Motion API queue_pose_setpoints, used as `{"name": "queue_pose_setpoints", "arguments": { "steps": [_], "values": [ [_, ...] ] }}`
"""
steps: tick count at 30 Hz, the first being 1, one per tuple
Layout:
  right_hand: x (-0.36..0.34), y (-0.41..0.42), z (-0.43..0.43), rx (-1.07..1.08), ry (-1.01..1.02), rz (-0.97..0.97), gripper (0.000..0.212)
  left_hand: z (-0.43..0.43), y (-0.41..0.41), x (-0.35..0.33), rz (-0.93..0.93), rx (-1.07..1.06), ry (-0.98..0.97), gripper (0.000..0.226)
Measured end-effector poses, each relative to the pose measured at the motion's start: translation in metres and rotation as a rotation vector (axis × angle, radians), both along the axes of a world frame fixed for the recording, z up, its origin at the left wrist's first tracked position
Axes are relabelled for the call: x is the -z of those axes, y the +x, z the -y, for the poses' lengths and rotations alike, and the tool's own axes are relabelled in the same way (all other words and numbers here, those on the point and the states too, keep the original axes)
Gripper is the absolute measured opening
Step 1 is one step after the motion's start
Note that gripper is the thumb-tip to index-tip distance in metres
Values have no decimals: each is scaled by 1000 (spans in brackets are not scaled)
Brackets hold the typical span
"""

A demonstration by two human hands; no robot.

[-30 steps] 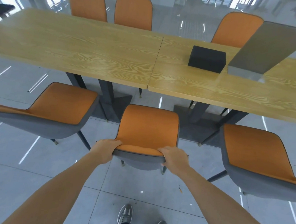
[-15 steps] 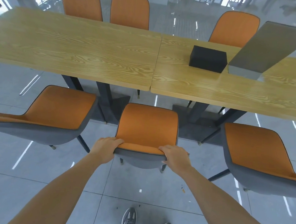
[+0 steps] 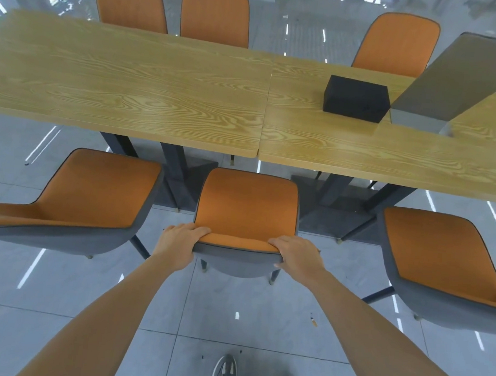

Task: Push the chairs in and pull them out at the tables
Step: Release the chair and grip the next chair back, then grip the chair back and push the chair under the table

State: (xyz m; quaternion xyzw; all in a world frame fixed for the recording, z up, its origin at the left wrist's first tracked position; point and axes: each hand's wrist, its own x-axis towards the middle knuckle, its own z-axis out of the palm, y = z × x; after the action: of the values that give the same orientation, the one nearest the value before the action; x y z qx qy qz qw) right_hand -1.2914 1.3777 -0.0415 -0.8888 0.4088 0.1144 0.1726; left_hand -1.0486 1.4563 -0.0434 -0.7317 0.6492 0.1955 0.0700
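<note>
An orange chair with a grey shell, the middle chair (image 3: 247,205), stands just short of the near edge of two wooden tables (image 3: 147,92) joined end to end. My left hand (image 3: 180,241) grips the left end of its backrest top. My right hand (image 3: 298,254) grips the right end. The front of its seat is level with the table edge. A matching chair on the left (image 3: 93,194) and another on the right (image 3: 441,254) stand pulled out from the tables.
Three more orange chairs (image 3: 215,12) stand tucked along the far side. A black box (image 3: 355,98) and a tilted grey panel (image 3: 460,76) rest on the right table. Dark table legs (image 3: 177,171) stand under the top. My shoes (image 3: 225,371) are on the grey tiled floor.
The middle chair has slid a little toward the tables with both hands still on its backrest, and I have stepped forward with it.
</note>
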Motion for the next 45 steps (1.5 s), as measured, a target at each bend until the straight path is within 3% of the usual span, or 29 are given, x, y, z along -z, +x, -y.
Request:
{"name": "queue_pose_setpoints", "arguments": {
  "steps": [10,20,33,45],
  "values": [
    [-2,2,-6,42,-7,-23,54,4,-2,3,31,-5,66,56],
    [-17,-36,-19,158,-14,53,75,1,-54,-15,33,88,34,73],
    [-61,-271,-32,574,-172,10,76,58,-311,-44,46,323,-196,72],
    [-72,-478,-39,908,-194,41,83,91,-533,-52,-54,604,-213,77]
  ]
}}
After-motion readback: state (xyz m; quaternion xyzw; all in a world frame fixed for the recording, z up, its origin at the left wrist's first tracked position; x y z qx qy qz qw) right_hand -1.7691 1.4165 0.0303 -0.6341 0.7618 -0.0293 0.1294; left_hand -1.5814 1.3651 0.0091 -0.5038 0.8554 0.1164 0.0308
